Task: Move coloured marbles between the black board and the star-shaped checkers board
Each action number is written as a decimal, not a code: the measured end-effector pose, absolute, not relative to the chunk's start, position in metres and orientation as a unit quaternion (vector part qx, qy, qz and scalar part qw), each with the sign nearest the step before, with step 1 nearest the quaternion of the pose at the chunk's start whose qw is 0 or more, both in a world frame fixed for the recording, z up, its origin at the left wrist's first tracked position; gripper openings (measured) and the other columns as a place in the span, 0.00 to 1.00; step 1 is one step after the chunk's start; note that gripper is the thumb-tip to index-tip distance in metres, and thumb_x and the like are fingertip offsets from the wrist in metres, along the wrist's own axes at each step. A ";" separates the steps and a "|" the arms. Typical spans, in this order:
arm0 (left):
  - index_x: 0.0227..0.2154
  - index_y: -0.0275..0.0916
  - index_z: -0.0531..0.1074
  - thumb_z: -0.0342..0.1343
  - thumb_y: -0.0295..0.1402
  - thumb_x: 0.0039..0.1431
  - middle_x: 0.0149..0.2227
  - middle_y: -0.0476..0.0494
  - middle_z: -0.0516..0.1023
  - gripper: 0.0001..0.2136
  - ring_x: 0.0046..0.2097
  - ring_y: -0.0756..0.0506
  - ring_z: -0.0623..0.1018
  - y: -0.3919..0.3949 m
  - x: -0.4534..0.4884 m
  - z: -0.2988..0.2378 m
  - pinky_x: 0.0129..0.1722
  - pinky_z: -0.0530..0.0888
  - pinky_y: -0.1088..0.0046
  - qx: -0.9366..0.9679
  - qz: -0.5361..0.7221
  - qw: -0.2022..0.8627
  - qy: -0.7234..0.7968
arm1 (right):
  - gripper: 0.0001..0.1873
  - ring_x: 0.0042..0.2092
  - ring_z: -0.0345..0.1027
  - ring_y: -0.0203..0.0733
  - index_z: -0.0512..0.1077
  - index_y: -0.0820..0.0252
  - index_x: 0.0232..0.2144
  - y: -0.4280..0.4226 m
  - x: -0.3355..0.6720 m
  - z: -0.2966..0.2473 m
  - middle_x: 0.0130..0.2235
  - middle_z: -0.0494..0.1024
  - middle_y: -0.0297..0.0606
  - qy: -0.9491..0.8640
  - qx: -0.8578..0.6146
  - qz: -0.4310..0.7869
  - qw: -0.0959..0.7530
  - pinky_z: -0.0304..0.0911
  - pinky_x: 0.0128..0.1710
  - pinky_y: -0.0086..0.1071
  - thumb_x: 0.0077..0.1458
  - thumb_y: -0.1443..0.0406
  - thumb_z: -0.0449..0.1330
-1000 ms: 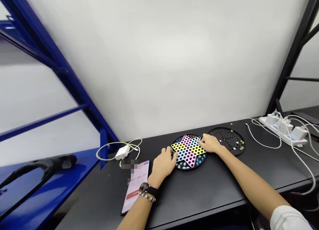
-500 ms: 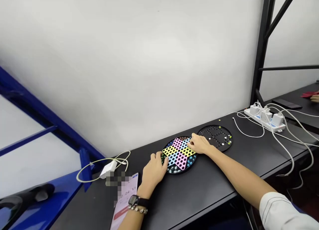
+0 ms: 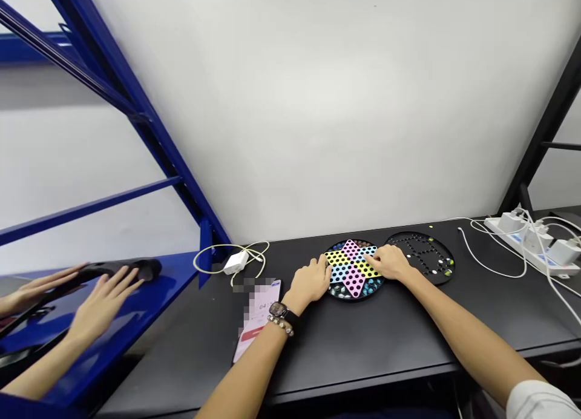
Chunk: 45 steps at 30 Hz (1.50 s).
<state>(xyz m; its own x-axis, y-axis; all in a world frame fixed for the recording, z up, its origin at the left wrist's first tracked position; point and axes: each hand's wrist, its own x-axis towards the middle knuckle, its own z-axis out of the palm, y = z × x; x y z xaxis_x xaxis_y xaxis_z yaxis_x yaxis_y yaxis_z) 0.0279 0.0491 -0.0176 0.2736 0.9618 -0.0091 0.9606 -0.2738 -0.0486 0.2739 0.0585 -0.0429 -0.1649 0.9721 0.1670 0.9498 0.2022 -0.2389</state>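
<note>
A round Chinese checkers board [image 3: 351, 275] lies on the black table, its pink, yellow and blue star full of dark holes. Coloured marbles, blue and whitish among them, fill the black rim around the star. My left hand [image 3: 312, 281] has its fingers curled over the board's left edge. At the opposite side, my right hand [image 3: 391, 262] grips the right edge, with fingertips over the blue and yellow points. The fingers' undersides are hidden. Just right of it sits a round black tray [image 3: 422, 255] with holes, holding a few white and yellow-green pieces.
A phone [image 3: 263, 313] with a lit timer lies left of my left forearm. Behind it are a white charger [image 3: 236, 262] and a looped cable. A white power strip [image 3: 529, 244] trails cords at right. Another person's hands [image 3: 100, 301] are over a blue table at far left.
The view has swung left, and another person's hands now show at the left. My hands stay at the board's two sides; the right fingers have shifted slightly on the star.
</note>
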 end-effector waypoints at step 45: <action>0.41 0.38 0.73 0.37 0.42 0.71 0.38 0.36 0.80 0.20 0.43 0.39 0.80 0.047 0.025 -0.014 0.41 0.72 0.66 -0.777 -0.032 0.022 -0.628 | 0.21 0.41 0.66 0.42 0.72 0.57 0.31 0.053 0.324 -0.024 0.39 0.72 0.40 -0.657 -0.708 0.002 0.260 0.55 0.37 0.32 0.65 0.52 0.47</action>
<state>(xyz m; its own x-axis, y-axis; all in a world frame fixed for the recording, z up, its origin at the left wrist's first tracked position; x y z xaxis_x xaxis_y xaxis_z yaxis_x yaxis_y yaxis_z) 0.0250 0.0473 -0.0139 0.2090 0.9748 0.0777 0.9777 -0.2101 0.0060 0.3244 0.0527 -0.0245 0.1371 0.9306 0.3393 0.9286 -0.0015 -0.3712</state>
